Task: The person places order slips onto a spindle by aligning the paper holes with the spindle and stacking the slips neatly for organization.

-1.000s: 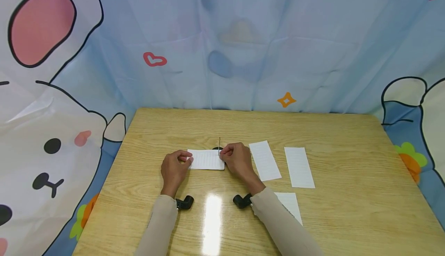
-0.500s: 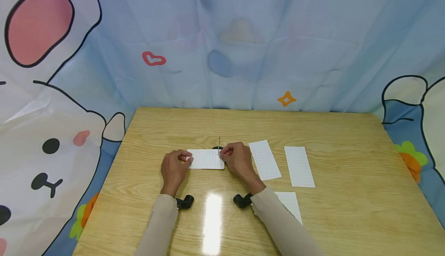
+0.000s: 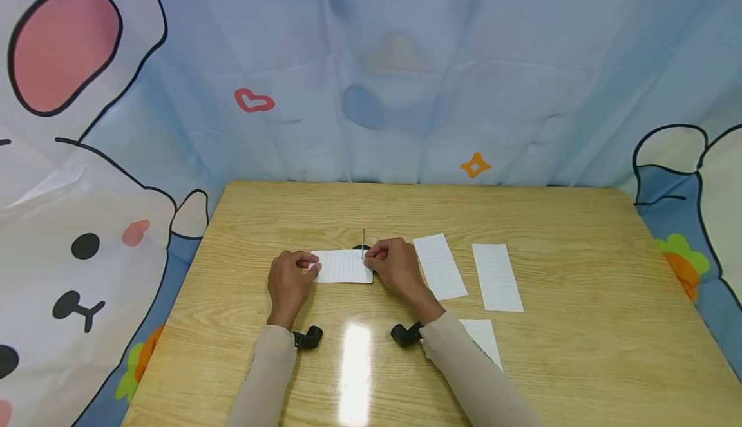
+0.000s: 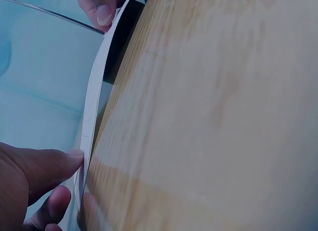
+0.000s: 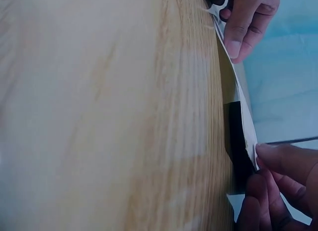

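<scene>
A lined white paper slip lies crosswise over the black base of a bill spike. Its thin metal rod stands up from the right end of the paper, right beside the right fingertips. My left hand pinches the left end of the slip between thumb and fingers. At the other end my right hand pinches the edge close to the rod. Both wrist views show the paper edge-on, bowed slightly above the table, with the black base beneath its right part.
Right of the hands lie a tilted lined slip and another slip. A third slip is partly hidden under the right sleeve. The wooden table meets a printed blue curtain at its back edge.
</scene>
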